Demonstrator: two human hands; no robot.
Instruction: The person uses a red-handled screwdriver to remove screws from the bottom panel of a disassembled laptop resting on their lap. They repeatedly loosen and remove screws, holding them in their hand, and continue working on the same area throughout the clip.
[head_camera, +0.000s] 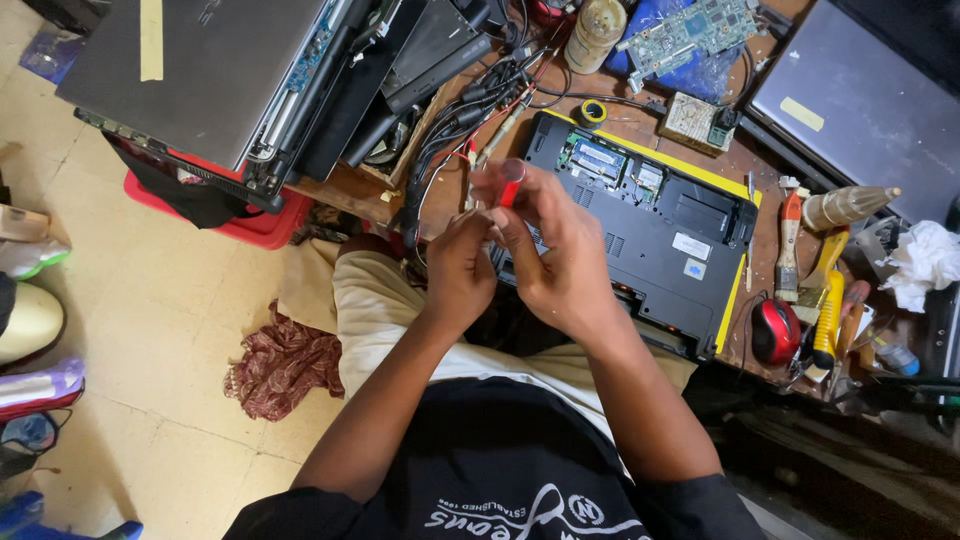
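We see the workbench (770, 250) spreading beyond and to the right of our fingers, crowded with parts. To the upper left of them a stack of grey laptops (200, 70) overhangs a red crate (262, 226). Just beyond our fingertips lies the open laptop (650, 230), black, bottom up on a yellow sheet, its memory bay uncovered; our right hand partly covers its near corner. Another dark laptop (860, 100) sits far up and right of the fingers.

Our right hand (555, 255) is curled, its fingers (495, 190) closed around a red screwdriver handle (511, 184), which stands up between thumb and forefinger right at the fingertips. Our left hand (458, 270) touches the right from below and left, its fingers (475, 228) bent in against the tool's lower part; we cannot tell whether they grip the shaft or only steady it, since it is hidden.

A tangle of cables (470, 110) runs up and away just above the fingers. Well to the right of them lie a red mouse (775, 330), a brush (789, 245) and a yellow-handled tool (826, 310), with crumpled white tissue (920, 262) beyond. A circuit board (690, 30) and a bottle (595, 35) rest far above the fingers. Down and left of them a patterned cloth (283, 365) lies on the floor.
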